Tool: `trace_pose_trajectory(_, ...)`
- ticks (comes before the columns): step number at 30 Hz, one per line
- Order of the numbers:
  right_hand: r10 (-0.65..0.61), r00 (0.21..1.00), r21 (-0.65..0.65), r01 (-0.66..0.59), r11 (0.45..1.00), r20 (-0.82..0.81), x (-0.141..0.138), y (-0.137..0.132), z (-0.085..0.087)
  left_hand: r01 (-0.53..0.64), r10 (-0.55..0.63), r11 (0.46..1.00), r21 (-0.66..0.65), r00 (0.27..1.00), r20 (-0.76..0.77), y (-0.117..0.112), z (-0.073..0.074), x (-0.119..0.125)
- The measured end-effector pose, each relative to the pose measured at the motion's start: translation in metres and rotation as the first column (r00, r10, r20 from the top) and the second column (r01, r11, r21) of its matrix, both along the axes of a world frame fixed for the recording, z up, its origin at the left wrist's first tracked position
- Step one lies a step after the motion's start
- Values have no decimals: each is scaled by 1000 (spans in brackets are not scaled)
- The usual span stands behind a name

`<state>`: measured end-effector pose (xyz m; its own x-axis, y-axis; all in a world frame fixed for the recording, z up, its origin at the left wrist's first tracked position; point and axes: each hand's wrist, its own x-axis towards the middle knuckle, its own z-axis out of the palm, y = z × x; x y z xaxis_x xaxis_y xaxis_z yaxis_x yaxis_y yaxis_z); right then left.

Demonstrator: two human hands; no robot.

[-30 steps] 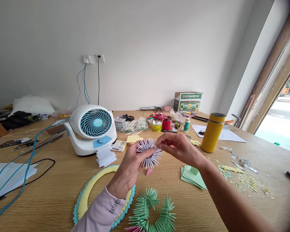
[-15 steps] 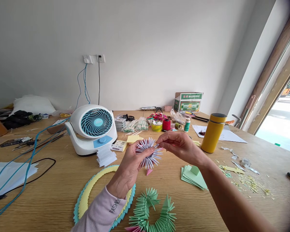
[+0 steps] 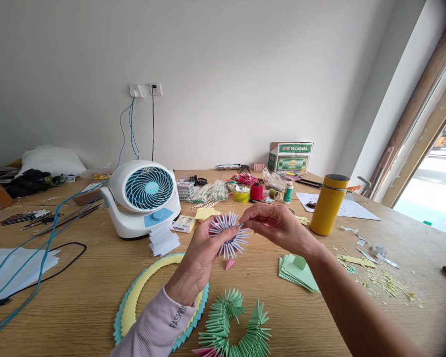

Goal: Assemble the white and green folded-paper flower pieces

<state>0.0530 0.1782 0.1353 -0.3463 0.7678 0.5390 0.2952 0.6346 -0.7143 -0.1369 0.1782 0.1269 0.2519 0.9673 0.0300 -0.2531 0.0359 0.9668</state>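
Observation:
My left hand (image 3: 204,248) grips a round, spiky ring of folded white paper pieces (image 3: 233,245), its thumb lying across the front. At the ring's upper right edge, my right hand (image 3: 271,223) pinches one of the small folded points between thumb and fingertips. A pink folded paper triangle (image 3: 229,265) lies on the table just below the ring. Nearer to me rests a curved chain of green folded paper (image 3: 250,339) with a pink end. To its left, partly behind my left sleeve, is a large yellow and blue folded paper ring (image 3: 134,297).
A white fan (image 3: 144,198) stands at the left, with white paper slips (image 3: 164,242) before it. Green paper sheets (image 3: 297,272) lie to the right, near a yellow bottle (image 3: 329,205) and paper scraps (image 3: 386,282). Blue cables (image 3: 46,238) cross the table's left side.
Almost nothing differs. My right fingertips have shifted very slightly at the white ring's edge, while my left hand keeps the same grip.

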Motion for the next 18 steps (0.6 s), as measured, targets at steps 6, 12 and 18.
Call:
trace_pose_trajectory(6, -2, 1000, 11, 1, 1000, 25, 0, 0, 0, -23, 23, 1000, -10, 1000, -6, 0, 1, 0)
trace_pose_trajectory(12, -20, 999, 27, 19, 999, 49, -1, -1, 0, -19, 19, 1000, 21, 1000, 2, 0, -2, 0)
trace_pose_trajectory(18, -30, 998, -1, 30, 1000, 50, -3, 0, -1, 31, -31, 999, 21, 999, 15, 2, -5, -1)
